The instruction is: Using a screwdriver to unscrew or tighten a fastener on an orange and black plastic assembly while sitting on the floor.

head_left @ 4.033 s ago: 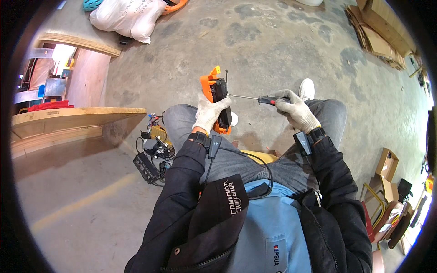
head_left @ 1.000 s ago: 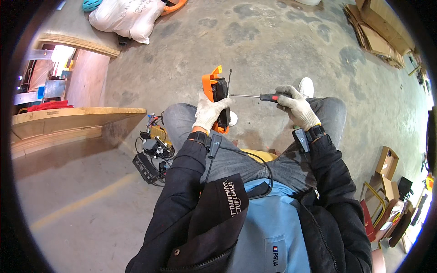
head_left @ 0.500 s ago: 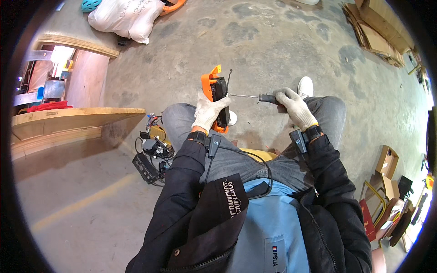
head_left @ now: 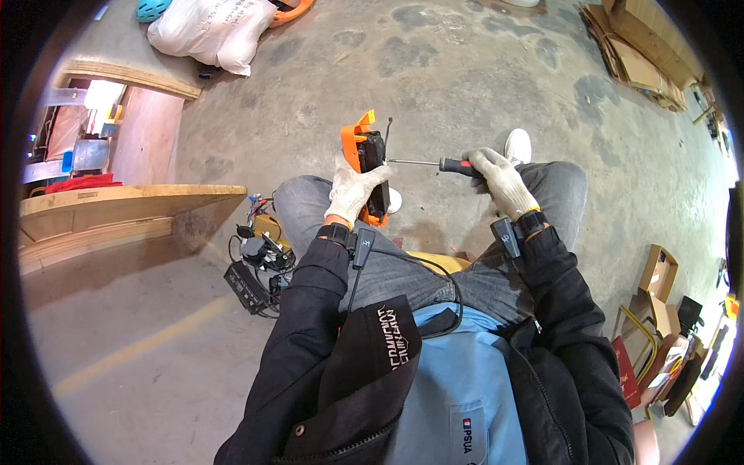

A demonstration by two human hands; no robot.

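My gloved left hand point(head_left: 353, 188) is closed around an orange and black device point(head_left: 373, 159), held on edge above my left knee. A thin dark wire or rod point(head_left: 388, 132) sticks up beside its black side. In my gloved right hand point(head_left: 500, 180) is the handle of a screwdriver point(head_left: 456, 166), black with a red part. Its metal shaft points left, level, and the tip meets the black side of the device. What the tip sits in is too small to tell.
By my left leg lies a heap of black electronic parts and cables point(head_left: 260, 267). A wooden bench point(head_left: 132, 200) stands at the left. Flattened cardboard point(head_left: 635, 58) lies far right, a white sack point(head_left: 213, 31) far left. An open cardboard box point(head_left: 659, 275) is at the right.
The screwdriver handle has turned, and its red part now shows. My right fingers have shifted around it. The device and my left hand have hardly moved.
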